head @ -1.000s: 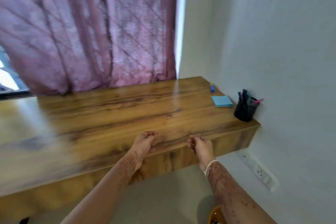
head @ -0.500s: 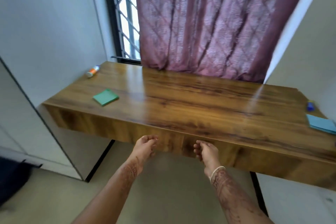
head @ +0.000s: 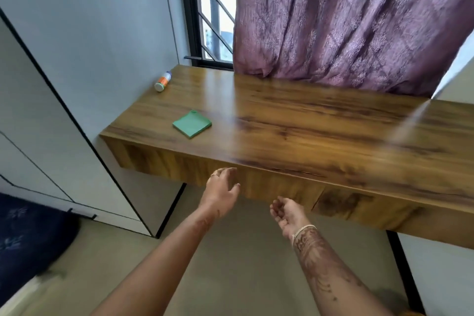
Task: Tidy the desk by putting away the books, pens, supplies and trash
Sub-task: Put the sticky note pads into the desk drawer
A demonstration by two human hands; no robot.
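Observation:
A green pad of sticky notes [head: 192,124] lies near the left end of the wooden desk [head: 320,136]. A small white glue bottle with an orange label [head: 162,81] lies on its side at the desk's far left corner, against the wall. My left hand [head: 221,188] hovers in front of the desk's front panel, fingers apart and holding nothing. My right hand [head: 287,211] hangs lower and to the right, palm turned up, fingers loosely curled and empty. Both hands are below the desktop, apart from the pad and the bottle.
A purple patterned curtain [head: 346,20] hangs behind the desk, beside a barred window [head: 213,7]. White cupboard panels [head: 64,110] stand to the left of the desk. A dark blue fabric [head: 28,236] lies at the lower left. Beige floor lies below the desk.
The view has swung from the desk's right end to its left end; the pen holder and blue pad are out of sight. Both hands came off the desk edge and opened.

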